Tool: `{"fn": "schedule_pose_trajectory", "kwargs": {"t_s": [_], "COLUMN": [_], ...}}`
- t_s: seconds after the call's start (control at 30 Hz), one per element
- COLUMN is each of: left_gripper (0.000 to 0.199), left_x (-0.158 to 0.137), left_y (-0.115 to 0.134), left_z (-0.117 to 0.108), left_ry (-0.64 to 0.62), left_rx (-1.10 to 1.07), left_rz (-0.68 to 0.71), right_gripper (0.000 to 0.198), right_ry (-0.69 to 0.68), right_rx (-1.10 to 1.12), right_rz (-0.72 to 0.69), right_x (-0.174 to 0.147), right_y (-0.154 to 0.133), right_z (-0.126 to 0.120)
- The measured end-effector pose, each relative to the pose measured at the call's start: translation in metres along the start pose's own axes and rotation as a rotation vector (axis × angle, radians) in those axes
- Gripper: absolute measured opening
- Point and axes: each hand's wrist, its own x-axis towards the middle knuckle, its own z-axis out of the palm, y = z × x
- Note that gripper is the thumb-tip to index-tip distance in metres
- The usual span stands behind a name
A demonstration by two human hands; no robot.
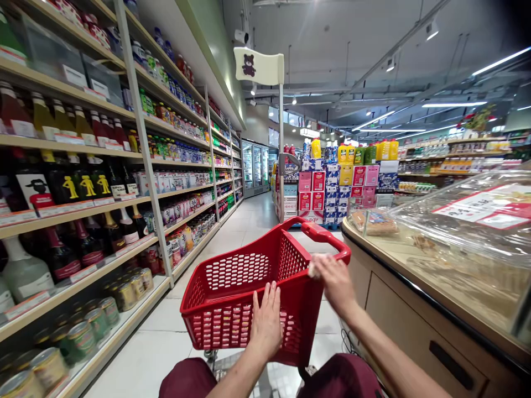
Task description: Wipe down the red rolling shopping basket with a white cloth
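Observation:
A red plastic shopping cart [244, 309] with perforated sides stands directly before me, side-on, its basket holding nothing I can see. My left hand [266, 320] lies flat against the near side wall, fingers stretched out and reaching the top rim. At the cart's upper right corner, beside the base of the red handle [321, 232], my right hand [334, 282] presses a small wad of white cloth [315, 266] against the plastic. Its fingers cover part of the cloth, so whether it is cloth or tissue is hard to tell.
Shelves of bottles and cans [87, 182] run along the left. On the right stands a wooden counter [398, 298] with clear covers over packaged food. Stacked drink cartons [319, 193] and a signpost [281, 138] are ahead. Tiled floor [232, 237] stretches toward glass-door fridges [255, 166].

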Motion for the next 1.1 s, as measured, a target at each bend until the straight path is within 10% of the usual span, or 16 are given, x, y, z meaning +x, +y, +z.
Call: {"fn": "schedule_pose_trajectory", "kwargs": {"t_s": [0.1, 0.27, 0.43, 0.6, 0.8, 0.97, 1.1], "left_gripper": [0.075, 0.076, 0.074, 0.073, 0.072, 0.073, 0.073], "left_x": [-0.001, -0.005, -0.010, -0.016, -0.020, -0.026, -0.030], "left_y": [0.000, -0.001, -0.007, -0.012, -0.020, -0.032, -0.037], "left_z": [-0.001, -0.003, -0.003, -0.003, -0.002, -0.001, 0.000], "left_ry": [-0.019, -0.047, -0.053, -0.035, -0.054, -0.039, -0.053], "left_rx": [0.013, 0.066, 0.111, 0.121, 0.127, 0.132, 0.133], "left_rz": [0.016, 0.005, -0.010, -0.041, -0.080, -0.144, -0.158], "right_gripper": [0.044, 0.039, 0.043, 0.038, 0.045, 0.039, 0.042], "right_ry": [-0.023, 0.035, -0.034, -0.004, -0.081, -0.044, -0.039], "right_rx": [0.075, -0.001, 0.144, 0.039, 0.161, 0.098, 0.164], "right_rz": [-0.117, 0.124, -0.182, 0.137, -0.165, 0.107, -0.083], "right_x": [-0.002, 0.003, -0.006, 0.003, -0.009, -0.001, -0.005], "right_y": [-0.015, -0.025, -0.049, -0.037, -0.081, -0.075, -0.103], "right_z": [0.002, 0.007, 0.011, 0.007, 0.013, 0.013, 0.017]}}
